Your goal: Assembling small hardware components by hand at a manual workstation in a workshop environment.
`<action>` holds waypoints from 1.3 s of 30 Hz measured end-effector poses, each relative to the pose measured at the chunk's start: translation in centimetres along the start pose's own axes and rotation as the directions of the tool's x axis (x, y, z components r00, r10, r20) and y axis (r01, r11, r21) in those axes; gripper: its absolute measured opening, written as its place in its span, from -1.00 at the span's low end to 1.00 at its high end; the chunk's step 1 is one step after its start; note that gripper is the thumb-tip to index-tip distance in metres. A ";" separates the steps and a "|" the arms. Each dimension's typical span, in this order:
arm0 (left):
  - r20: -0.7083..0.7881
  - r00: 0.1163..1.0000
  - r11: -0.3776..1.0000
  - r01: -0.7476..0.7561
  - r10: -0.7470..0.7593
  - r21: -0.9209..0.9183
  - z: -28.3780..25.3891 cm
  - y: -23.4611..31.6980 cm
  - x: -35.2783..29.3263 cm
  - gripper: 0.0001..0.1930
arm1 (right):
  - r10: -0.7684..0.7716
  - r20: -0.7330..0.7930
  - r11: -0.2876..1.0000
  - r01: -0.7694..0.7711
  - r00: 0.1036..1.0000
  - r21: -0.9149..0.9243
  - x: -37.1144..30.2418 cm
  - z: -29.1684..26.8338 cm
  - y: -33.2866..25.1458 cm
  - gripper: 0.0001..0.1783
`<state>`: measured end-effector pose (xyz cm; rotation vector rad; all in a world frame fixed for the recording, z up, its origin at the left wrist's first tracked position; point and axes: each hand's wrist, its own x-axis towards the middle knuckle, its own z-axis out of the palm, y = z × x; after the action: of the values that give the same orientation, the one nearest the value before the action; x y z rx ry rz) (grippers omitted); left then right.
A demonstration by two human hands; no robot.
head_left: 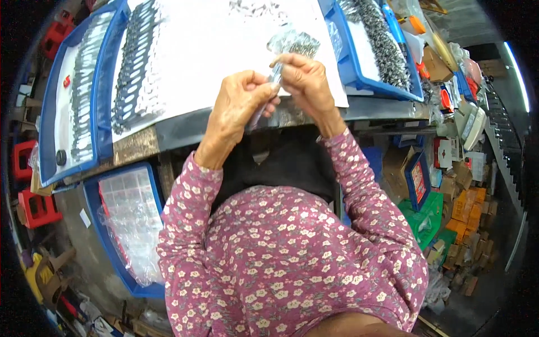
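Note:
My left hand [238, 104] and my right hand [307, 81] meet over the near edge of the white-covered table [202, 62]. Fingers and thumbs of both are closed on a small shiny silvery piece [275, 73], mostly hidden by the fingertips, so its kind does not show. Something thin and pale purple hangs below my left fingers. Just beyond my right hand lies a see-through plastic bag [292, 40] with small metal parts in or beside it. Farther back, small dark and silvery parts [255, 8] are scattered on the white sheet.
Blue trays [100, 135] at the left hold rows of metal parts [135, 62]. Another blue tray [365, 84] at the right holds a heap of small dark parts [387, 53]. Below left stands a blue crate [145, 289] with plastic-wrapped contents. Red stools [39, 208] and cardboard boxes surround the table.

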<state>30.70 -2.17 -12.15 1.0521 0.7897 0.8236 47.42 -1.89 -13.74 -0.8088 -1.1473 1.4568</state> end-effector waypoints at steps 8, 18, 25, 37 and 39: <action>-0.209 0.915 0.894 -0.252 0.344 0.371 2.0 1.3 0.6 -0.85 | -0.082 -0.145 0.992 0.068 0.986 -0.104 0.6 2.4 -1.9 -0.84; -0.067 0.775 0.398 -0.246 0.628 0.884 0.9 2.0 -0.1 -0.91 | -0.169 -0.024 0.824 0.128 0.985 -0.553 5.3 1.3 -5.4 -0.84; 0.161 0.819 0.189 -0.310 0.551 0.932 -0.3 2.0 -1.1 -0.88 | -0.371 0.242 -0.038 0.246 0.897 -0.968 13.9 -2.8 -1.7 -0.83; 0.346 0.760 -0.077 -0.366 0.550 0.927 -3.1 0.8 -3.1 -0.87 | -0.275 0.287 -0.311 0.198 0.917 -0.930 12.9 -0.9 2.7 -0.85; 0.351 0.760 -0.088 -0.365 0.547 0.927 -3.4 0.4 -3.3 -0.87 | -0.274 0.305 -0.346 0.203 0.912 -0.916 12.7 -0.9 2.9 -0.83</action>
<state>26.16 -3.56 -12.26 2.7390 1.1541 0.9060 44.70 10.75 -15.57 -1.4983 -2.3207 -0.4281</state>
